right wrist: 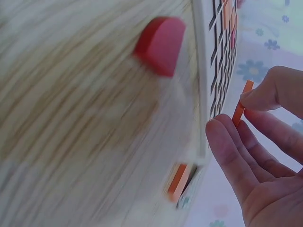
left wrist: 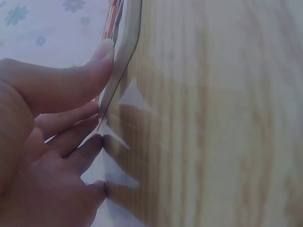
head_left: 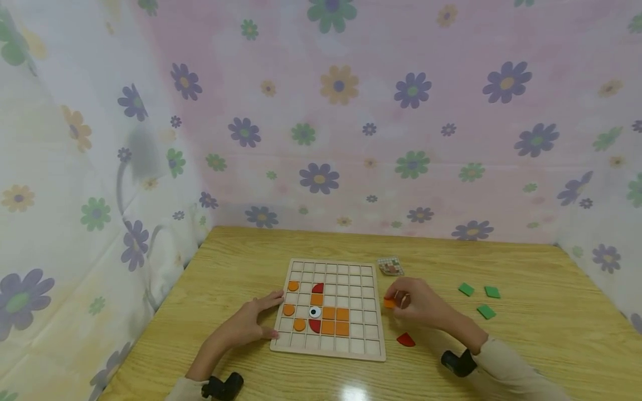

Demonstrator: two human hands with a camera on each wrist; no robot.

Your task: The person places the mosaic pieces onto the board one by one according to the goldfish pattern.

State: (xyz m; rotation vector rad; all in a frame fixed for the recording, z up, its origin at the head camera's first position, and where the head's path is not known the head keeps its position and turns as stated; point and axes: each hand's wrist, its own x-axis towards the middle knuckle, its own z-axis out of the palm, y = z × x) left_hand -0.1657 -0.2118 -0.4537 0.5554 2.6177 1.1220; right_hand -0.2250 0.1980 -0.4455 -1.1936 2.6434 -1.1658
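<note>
A wooden grid board lies on the table. On it sit several orange squares, orange discs, red quarter-round pieces and a white eye disc. My left hand rests at the board's left edge, fingers spread, with the thumb touching the rim. Just off the right edge, my right hand pinches a thin orange tile between thumb and fingers. A second orange piece lies on the table near that hand.
A red quarter-round piece lies right of the board, nearer me. Farther right are 3 green tiles. A small patterned card lies by the board's far right corner. Flowered cloth hangs behind the table.
</note>
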